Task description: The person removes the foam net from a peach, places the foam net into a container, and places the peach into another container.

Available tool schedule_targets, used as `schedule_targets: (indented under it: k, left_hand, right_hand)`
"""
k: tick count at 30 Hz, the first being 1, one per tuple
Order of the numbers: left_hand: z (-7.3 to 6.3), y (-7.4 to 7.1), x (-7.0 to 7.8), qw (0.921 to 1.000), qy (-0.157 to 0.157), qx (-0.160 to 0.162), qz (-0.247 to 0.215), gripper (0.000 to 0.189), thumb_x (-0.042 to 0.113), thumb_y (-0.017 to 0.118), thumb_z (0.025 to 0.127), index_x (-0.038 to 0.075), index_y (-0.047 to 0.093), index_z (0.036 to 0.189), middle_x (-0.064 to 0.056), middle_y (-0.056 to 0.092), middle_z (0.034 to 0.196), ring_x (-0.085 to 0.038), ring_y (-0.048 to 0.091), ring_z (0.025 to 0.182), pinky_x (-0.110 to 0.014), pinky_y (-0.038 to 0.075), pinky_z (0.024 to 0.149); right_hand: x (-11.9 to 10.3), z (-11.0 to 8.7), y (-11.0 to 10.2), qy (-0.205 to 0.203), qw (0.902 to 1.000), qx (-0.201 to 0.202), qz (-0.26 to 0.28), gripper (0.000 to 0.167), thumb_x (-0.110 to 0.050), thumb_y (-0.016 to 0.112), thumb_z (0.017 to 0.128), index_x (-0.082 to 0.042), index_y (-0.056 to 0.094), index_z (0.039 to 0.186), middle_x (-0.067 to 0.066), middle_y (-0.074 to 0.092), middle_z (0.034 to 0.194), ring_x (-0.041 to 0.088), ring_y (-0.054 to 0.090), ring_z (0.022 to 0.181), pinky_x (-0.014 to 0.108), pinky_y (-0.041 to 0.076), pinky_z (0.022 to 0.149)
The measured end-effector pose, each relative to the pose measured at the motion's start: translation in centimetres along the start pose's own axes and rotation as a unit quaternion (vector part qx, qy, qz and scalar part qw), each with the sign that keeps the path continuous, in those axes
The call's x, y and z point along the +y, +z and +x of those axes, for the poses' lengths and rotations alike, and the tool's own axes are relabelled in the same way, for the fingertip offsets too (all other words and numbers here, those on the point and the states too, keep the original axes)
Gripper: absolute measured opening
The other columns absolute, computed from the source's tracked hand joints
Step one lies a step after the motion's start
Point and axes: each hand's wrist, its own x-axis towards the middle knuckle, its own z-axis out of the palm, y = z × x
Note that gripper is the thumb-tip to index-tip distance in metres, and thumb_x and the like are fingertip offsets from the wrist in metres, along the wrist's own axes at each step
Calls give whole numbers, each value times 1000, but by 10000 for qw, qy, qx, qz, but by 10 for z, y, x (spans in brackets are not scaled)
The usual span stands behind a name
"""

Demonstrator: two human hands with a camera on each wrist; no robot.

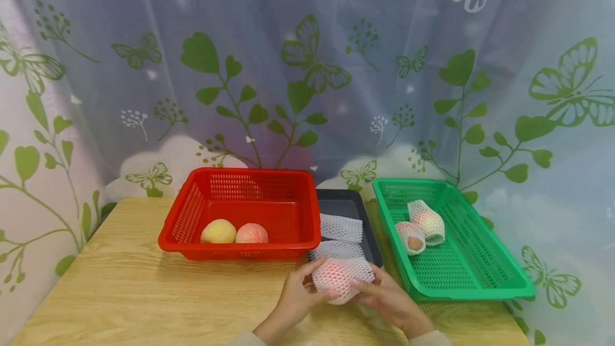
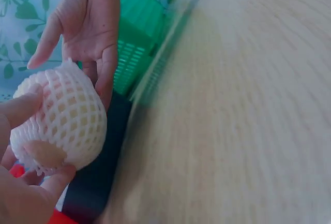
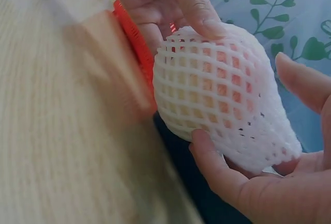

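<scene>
A peach in a white foam net [image 1: 336,281] is held up over the near end of the dark tray [image 1: 343,196]. My left hand [image 1: 299,291] grips it from the left, thumb on the near side. In the left wrist view, a bit of the peach [image 2: 46,154] shows bare at one end of the net. On the other side, the net narrows to a loose, gathered end. There my right hand [image 3: 258,190] touches the net from below with extended fingers, its thumb lifted apart. Two flat foam nets [image 1: 341,227] lie in the tray.
A red basket [image 1: 240,254] on the left contains a yellow peach [image 1: 218,231] and a pink peach [image 1: 252,233]. The green basket [image 1: 473,296] on the right has two netted peaches [image 1: 426,222] inside. All stand on a wooden table [image 1: 120,282] before a patterned curtain.
</scene>
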Motion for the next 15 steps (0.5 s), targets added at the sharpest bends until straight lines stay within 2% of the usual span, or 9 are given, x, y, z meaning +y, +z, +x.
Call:
schedule_targets:
  k: [7,15]
  left_hand:
    - [-7,3,-7,9996,-213,66,145,65,1,83,70,-4,57,129,-24,56,127,-22,61,96,-24,56,77]
    - [-12,7,-8,9989,-279,80,372,63,-1,83,69,-2,59,127,-21,58,124,-24,60,97,-24,56,75]
  right_hand:
    - [13,-2,-3,299,9995,81,-91,60,-9,54,97,14,22,141,4,57,119,17,60,106,37,52,91]
    - [19,-4,1,58,9993,69,-370,61,-8,59,94,18,25,138,8,58,116,17,62,102,34,54,87]
